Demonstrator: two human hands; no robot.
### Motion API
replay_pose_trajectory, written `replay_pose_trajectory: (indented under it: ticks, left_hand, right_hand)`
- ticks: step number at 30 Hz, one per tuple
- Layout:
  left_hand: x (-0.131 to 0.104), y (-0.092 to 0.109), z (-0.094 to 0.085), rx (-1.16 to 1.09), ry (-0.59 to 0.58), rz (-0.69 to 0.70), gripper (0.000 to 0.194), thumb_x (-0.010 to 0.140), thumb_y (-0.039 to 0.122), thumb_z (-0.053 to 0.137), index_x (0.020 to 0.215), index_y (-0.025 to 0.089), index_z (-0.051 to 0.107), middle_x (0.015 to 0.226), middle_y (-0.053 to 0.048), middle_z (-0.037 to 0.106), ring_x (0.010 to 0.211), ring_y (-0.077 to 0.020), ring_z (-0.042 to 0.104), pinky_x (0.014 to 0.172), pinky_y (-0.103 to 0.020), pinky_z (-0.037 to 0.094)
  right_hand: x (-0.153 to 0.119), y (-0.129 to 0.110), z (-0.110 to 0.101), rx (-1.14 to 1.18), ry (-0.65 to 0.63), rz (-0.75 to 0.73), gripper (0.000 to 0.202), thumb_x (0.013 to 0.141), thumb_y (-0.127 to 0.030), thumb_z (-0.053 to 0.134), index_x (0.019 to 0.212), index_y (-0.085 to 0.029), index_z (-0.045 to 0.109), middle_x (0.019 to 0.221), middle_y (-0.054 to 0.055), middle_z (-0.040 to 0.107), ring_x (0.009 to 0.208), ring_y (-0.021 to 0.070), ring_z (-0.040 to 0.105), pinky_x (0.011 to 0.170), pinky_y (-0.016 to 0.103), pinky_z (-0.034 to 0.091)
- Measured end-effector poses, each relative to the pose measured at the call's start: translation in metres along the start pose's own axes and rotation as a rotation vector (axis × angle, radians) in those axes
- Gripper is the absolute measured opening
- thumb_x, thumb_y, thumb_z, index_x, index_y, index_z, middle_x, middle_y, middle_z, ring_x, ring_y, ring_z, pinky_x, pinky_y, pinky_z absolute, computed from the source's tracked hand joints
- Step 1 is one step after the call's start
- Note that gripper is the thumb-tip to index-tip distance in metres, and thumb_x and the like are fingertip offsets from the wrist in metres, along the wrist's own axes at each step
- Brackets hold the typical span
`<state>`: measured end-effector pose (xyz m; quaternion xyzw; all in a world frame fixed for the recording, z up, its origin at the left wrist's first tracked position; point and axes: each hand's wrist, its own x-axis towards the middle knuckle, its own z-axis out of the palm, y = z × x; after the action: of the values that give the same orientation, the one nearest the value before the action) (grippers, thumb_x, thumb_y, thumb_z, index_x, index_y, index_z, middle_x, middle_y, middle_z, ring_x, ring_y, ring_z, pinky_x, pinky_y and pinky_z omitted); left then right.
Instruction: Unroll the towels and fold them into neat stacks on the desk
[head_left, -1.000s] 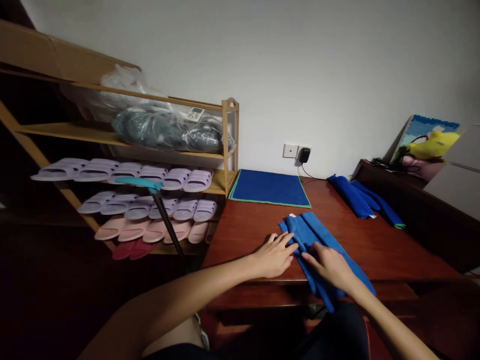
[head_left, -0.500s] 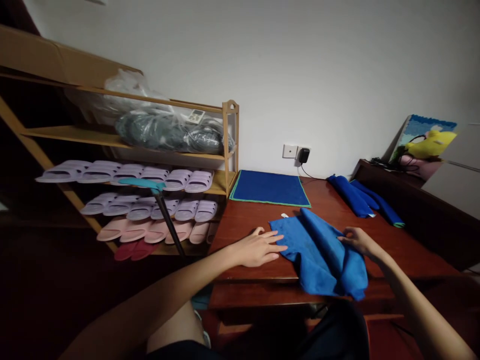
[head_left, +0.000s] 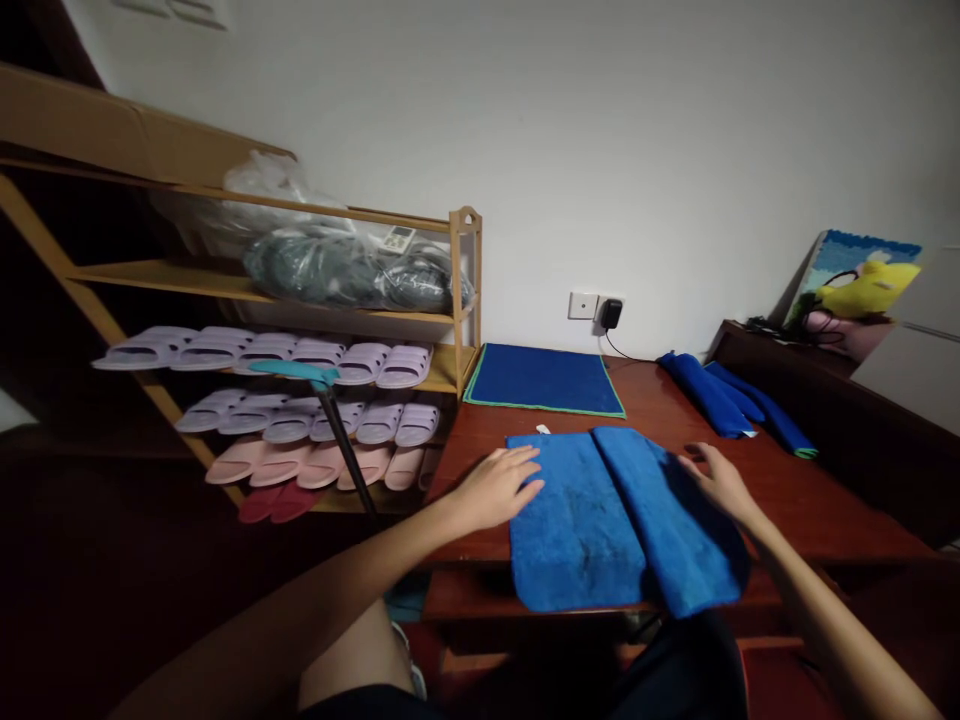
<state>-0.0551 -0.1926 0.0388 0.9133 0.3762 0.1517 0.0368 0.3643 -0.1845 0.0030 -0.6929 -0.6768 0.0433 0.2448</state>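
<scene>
A light blue cloth [head_left: 581, 525] lies on the reddish-brown table [head_left: 472, 450], its near edge hanging over the front. Its right part is raised in a fold, and dark stains show on the left part. My left hand [head_left: 500, 487] rests on the cloth's left edge with fingers apart. My right hand [head_left: 718, 482] is at the cloth's right edge, fingers apart and curved, with nothing visible between them. Behind lies a flat dark blue cloth [head_left: 544, 378] with a green border. A small white tag [head_left: 543, 430] shows at the light blue cloth's back edge.
Rolled blue cloths [head_left: 705, 395] lie at the table's back right. A wooden rack [head_left: 455, 300] with rows of slippers stands left, a teal-topped black pole [head_left: 345, 445] before it. A black plug [head_left: 611, 313] sits in the wall; its cord reaches the table.
The light blue cloth has spread flatter and wider, its left part now smooth. My left hand has shifted slightly left, and my right hand has opened off the cloth.
</scene>
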Motion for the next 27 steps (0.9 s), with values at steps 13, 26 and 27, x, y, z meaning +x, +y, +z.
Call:
replay_pose_trajectory:
  ticks: [13,26,27]
  left_hand:
    - [-0.005,-0.007,0.020,0.007,-0.232,0.040,0.070,0.091,0.065,0.026,0.148,0.024,0.021,0.154,-0.007,0.015,0.142,-0.0272,0.009,0.112,-0.048,0.007]
    - [-0.053,-0.069,-0.021,0.039,-0.284,0.069,0.064,0.091,0.059,0.038,0.147,0.036,0.016,0.155,-0.003,0.014,0.141,-0.0295,0.014,0.112,-0.049,0.010]
    - [-0.055,-0.073,-0.023,0.043,-0.289,0.055,0.064,0.091,0.059,0.039,0.147,0.036,0.017,0.155,-0.003,0.013,0.141,-0.0302,0.013,0.112,-0.050,0.010]
  right_hand:
    - [-0.019,-0.001,0.021,-0.325,-0.200,-0.072,0.069,0.090,-0.064,0.020,0.147,-0.026,0.025,0.154,0.007,0.016,0.142,0.0223,0.009,0.112,0.047,0.016]
    - [-0.010,0.039,0.008,-0.258,-0.169,0.086,0.065,0.089,-0.064,0.020,0.143,-0.029,0.033,0.151,0.008,0.029,0.139,0.0252,0.022,0.108,0.056,0.019]
    - [-0.009,0.043,0.008,-0.266,-0.171,0.096,0.066,0.088,-0.064,0.021,0.143,-0.029,0.033,0.152,0.007,0.027,0.140,0.0254,0.022,0.108,0.056,0.018]
